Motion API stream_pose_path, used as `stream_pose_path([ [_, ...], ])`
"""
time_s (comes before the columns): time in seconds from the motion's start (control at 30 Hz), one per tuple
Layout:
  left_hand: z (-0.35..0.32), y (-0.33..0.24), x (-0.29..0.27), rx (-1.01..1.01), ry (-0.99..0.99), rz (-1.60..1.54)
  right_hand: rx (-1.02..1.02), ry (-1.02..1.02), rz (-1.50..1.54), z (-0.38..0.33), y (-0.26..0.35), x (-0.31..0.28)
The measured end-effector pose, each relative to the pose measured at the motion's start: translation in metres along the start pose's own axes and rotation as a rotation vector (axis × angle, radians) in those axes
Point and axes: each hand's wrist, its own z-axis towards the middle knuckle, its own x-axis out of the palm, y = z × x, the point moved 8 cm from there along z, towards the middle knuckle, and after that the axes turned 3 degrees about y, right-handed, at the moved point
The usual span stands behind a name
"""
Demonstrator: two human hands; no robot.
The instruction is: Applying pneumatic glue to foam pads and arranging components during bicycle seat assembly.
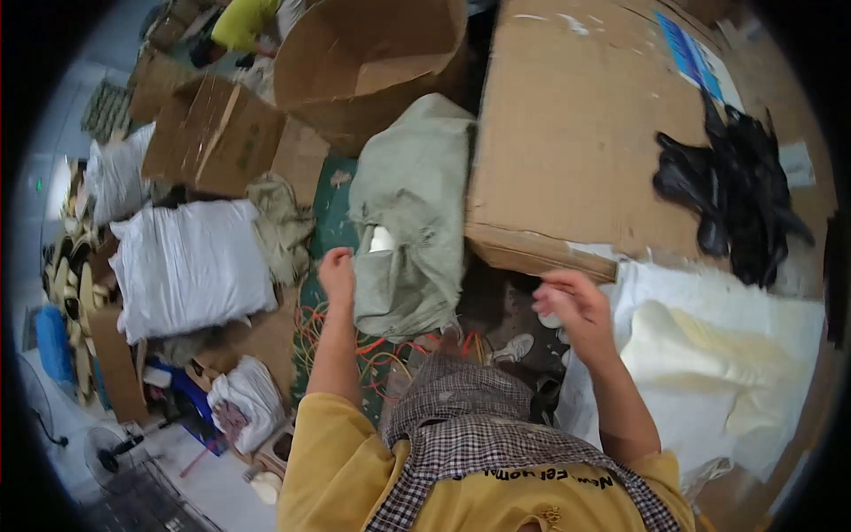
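Note:
A grey-green woven sack [412, 168] stands before me, bulging and creased, with a gap in its side. A smooth white piece [382, 239] shows through that gap. My left hand [337, 273] is beside the sack's left edge, its fingers curled closed; what they hold, if anything, is hidden. My right hand [574, 306] hovers near the lower corner of a large cardboard box [576, 133], fingers loosely bent and apart. Just under its fingertips is a small whitish patch that I cannot make out. Cream-coloured shaped pieces [683, 346] lie on a white sheet [798, 328] to the right.
Black gloves [740, 191] lie on the large box. Behind the sack stands an open cardboard bin [372, 62]. White stuffed sacks [195, 266] are at the left. Orange cords [372, 363] tangle on the floor by my feet. Another person in yellow [244, 25] bends at the far left.

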Motion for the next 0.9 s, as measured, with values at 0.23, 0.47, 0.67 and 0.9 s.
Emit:
stream_pose_path([
  [0.23,-0.016,0.046,0.101,0.126,0.438,0.666,-0.117,0.557,-0.64,0.215,-0.17,0.242],
  [0.47,-0.107,0.123,0.105,-0.066,1.111,0.333,0.275,0.876,-1.794,0.292,-0.268,0.176],
  [0.67,-0.087,0.025,0.08,-0.046,0.668,0.058,0.472,0.695,-1.88,0.336,-0.199,0.07],
  [0.9,-0.01,0.018,0.151,-0.033,0.814,0.195,0.784,0.188,-0.697,0.38,-0.229,0.092],
])
